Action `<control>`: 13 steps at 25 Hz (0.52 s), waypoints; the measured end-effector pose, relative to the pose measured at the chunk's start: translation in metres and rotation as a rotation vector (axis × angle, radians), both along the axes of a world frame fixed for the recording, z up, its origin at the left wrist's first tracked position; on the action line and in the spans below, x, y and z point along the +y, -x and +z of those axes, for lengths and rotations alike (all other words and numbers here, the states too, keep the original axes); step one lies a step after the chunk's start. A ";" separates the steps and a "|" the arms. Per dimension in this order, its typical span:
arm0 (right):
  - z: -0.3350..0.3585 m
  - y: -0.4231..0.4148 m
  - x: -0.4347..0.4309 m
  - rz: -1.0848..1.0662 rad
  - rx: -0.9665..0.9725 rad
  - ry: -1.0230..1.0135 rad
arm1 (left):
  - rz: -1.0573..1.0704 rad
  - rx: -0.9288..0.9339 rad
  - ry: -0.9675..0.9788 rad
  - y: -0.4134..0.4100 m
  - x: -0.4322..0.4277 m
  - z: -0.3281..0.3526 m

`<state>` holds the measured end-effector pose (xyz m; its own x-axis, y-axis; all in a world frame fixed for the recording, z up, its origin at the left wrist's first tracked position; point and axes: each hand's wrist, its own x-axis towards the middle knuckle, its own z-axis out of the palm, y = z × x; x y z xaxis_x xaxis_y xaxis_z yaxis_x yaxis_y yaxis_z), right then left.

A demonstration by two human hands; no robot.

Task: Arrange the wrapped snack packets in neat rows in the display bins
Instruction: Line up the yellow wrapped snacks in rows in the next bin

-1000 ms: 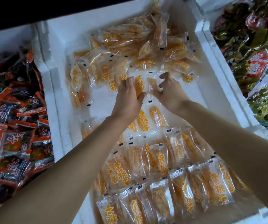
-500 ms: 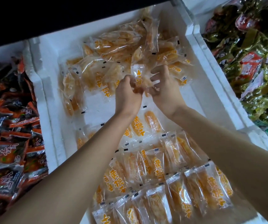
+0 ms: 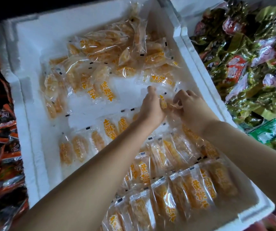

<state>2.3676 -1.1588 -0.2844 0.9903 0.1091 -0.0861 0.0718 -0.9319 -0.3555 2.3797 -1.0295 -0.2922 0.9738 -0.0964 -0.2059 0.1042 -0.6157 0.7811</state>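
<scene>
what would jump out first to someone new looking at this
The left hand and right hand meet in the middle of the white foam bin, both holding one orange packet. Nearer the person lie neat rows of the same packets; at the far end, a loose heap.

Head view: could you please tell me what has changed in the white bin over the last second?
The left hand and right hand lifted one packet from the loose pile and carried it right, toward the unfinished row; both pinch it. The pile and finished rows stayed put.
</scene>
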 end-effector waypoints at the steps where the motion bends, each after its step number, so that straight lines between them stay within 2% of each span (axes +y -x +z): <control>1: 0.002 0.001 -0.001 0.010 0.004 0.079 | -0.027 -0.063 -0.058 0.002 0.001 -0.003; 4: 0.013 0.006 -0.004 0.184 -0.084 0.145 | -0.213 -0.255 -0.426 0.010 0.010 -0.003; 6: 0.015 0.007 -0.004 0.321 -0.028 0.146 | -0.345 -0.278 -0.555 0.012 0.017 -0.003; 9: 0.013 0.000 -0.005 0.328 0.042 0.259 | -0.414 -0.227 -0.514 0.007 0.021 -0.004; 13: 0.019 -0.011 -0.004 0.350 -0.064 0.517 | -0.414 -0.242 -0.459 0.006 0.016 -0.006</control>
<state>2.3787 -1.1629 -0.2650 0.9085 0.3876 -0.1562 0.4098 -0.8997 0.1504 2.3734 -1.0137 -0.2984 0.8992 -0.4271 -0.0953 -0.3578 -0.8430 0.4016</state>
